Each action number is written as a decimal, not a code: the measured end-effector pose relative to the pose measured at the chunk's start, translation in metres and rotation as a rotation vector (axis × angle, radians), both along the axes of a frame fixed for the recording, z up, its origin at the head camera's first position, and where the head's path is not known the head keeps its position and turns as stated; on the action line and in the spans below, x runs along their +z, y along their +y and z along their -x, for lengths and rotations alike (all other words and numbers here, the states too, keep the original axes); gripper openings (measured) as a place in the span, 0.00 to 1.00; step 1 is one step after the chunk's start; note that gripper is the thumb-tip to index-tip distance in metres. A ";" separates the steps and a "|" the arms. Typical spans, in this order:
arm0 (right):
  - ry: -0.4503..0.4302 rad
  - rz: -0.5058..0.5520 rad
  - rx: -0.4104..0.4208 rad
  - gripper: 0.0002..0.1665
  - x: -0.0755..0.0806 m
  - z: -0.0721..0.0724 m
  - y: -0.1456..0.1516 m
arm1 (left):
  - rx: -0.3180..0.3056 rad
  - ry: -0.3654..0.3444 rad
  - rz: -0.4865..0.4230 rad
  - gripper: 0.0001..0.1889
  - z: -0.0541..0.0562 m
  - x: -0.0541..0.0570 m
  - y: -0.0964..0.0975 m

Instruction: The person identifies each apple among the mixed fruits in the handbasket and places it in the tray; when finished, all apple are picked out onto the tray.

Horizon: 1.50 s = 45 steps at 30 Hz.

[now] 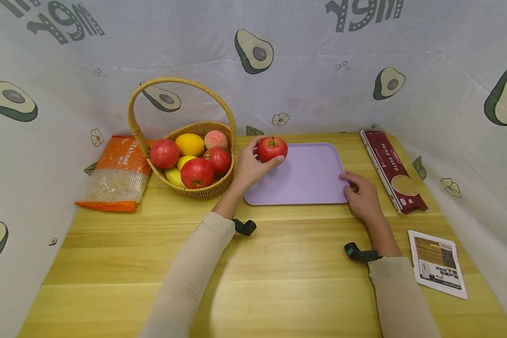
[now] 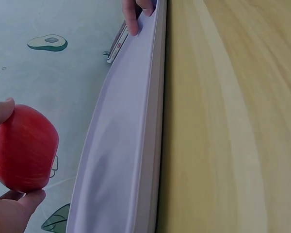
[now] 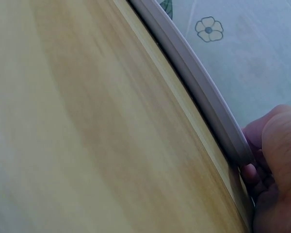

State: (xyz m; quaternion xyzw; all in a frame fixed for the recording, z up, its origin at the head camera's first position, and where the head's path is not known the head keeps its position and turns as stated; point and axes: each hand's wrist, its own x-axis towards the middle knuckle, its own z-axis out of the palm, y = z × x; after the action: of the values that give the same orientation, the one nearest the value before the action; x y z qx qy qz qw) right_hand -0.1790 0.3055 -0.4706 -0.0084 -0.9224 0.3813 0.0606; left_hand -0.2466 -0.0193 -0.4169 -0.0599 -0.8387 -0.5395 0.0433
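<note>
From where I'm standing: person in beige sleeves (image 1: pixel 194 277) at a pale wood-grain table (image 1: pixel 295 263). Left hand (image 1: pixel 249 162) has thumb and fingers curled round a glossy red apple (image 1: pixel 272 149), raised over the far left part of a light purple, low-rimmed rectangular tray (image 1: pixel 306 180); the left wrist view shows a gap between apple and tray. Right hand (image 1: pixel 362 195) pinches the tray's right rim. Left hand and apple block part of the tray's far left corner from the head camera. Close by the left hand, just left of the tray: a tan woven basket (image 1: pixel 213 191) with a tall arched handle (image 1: pixel 175 80), its right wall crowding the left wrist. Inside, piled: several round red fruits (image 1: pixel 197 172), a pinkish speckled peach-like fruit (image 1: pixel 216 140), a smooth yellow oval fruit (image 1: pixel 190 144), more yellow pieces partly hidden. Behind the basket's left side, partly covered by it, an orange and clear plastic bag (image 1: pixel 116 173). Right of the right hand, near: a long dark red spaghetti pack (image 1: pixel 393 171), slanted. Nearer the person, by the right sleeve, a flat white pack with a brown label (image 1: pixel 437 264). Avocado-print white cloth (image 1: pixel 304 84) walls the back and sides.
</note>
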 end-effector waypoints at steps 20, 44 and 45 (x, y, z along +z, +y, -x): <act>-0.009 0.019 0.002 0.25 0.001 0.001 -0.001 | 0.176 -0.164 -0.115 0.40 0.027 -0.019 0.022; -0.008 0.012 0.008 0.25 -0.001 0.001 0.000 | 0.010 -0.079 0.063 0.49 0.024 -0.033 0.006; -0.009 0.012 0.006 0.25 -0.001 0.001 0.000 | -0.002 -0.076 0.069 0.49 0.022 -0.032 0.005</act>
State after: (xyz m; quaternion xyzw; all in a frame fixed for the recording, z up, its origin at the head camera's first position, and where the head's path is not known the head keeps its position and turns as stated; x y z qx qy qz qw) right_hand -0.1801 0.3057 -0.4713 -0.0075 -0.9204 0.3869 0.0553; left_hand -0.2691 -0.0143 -0.4487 -0.0416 -0.8578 -0.5121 0.0090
